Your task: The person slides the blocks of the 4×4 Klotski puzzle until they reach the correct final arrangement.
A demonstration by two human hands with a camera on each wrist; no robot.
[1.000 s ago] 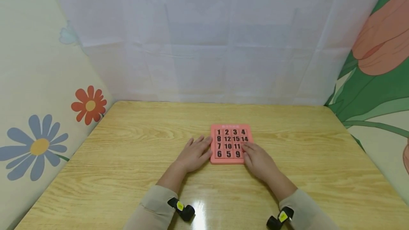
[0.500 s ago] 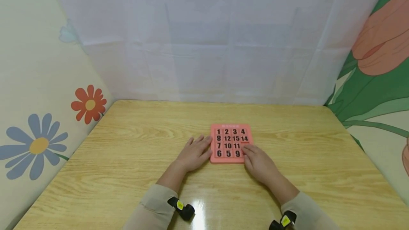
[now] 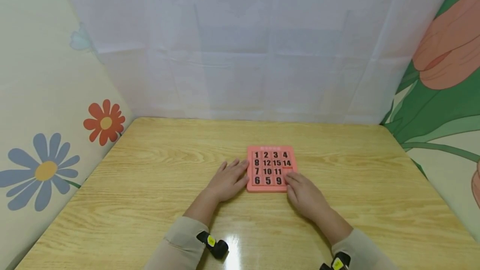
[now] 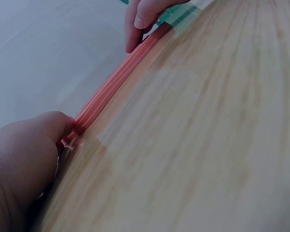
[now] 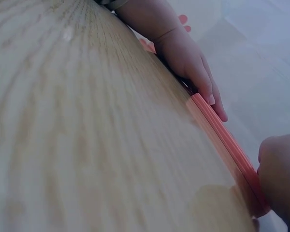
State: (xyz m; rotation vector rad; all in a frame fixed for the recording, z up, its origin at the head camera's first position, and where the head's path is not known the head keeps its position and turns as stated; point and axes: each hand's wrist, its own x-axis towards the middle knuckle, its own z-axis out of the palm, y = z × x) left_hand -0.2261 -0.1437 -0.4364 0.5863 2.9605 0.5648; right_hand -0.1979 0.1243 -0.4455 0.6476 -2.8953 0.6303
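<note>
A pink sliding number puzzle (image 3: 271, 171) lies flat on the table, its tiles printed with black numbers. The left hand (image 3: 227, 181) rests at the puzzle's left edge with its fingers fairly straight; in the left wrist view its thumb (image 4: 57, 124) touches the side of the frame. Fingertips of the right hand (image 3: 305, 193) press on the lower right of the board and cover the bottom right corner cell. Just above them, below the 14 tile (image 3: 286, 163), a tile-free slot shows in part. From the right wrist view the puzzle's thin edge (image 5: 224, 140) is visible between both hands.
The wood-grain table (image 3: 168, 149) reaches back to a white cloth backdrop (image 3: 240, 53). Walls with painted flowers (image 3: 106, 123) stand at the left and right. Each sleeve carries a black strap-on camera, such as the left one (image 3: 217, 247).
The right hand has slid slightly toward the person along the puzzle's right column, showing more of the slot under the 14 tile. The left hand and the puzzle have stayed put.
</note>
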